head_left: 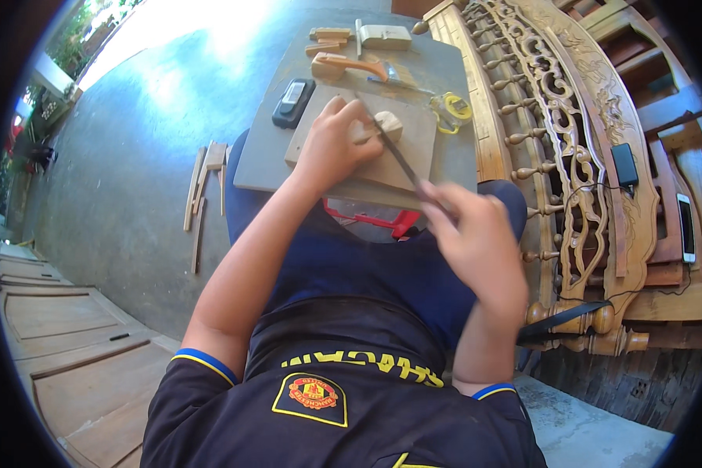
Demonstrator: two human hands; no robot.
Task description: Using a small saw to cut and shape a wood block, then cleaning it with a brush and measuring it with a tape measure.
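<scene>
My left hand [335, 144] is closed on a small pale wood piece [388, 122], pressing it down on a flat wooden board [415, 148]; its fingers hide part of the piece. My right hand [476, 238], slightly blurred, is wrapped round the near end of a long, thin, dark file [399, 159]. The file slants up and left, its far part lying against or just beside the wood piece; exact contact cannot be made out. Beyond the board lie a tool with an orange-brown handle [359, 65] and a yellow tape measure [454, 109]. A black and grey device [293, 103] lies left of the board.
The board rests on a small grey table [253, 168] at my knees, with a wood block [386, 37] at its far end. Carved wooden furniture [577, 156] crowds the right side, holding a phone [685, 228]. Wood strips [197, 195] lie on the floor leftward.
</scene>
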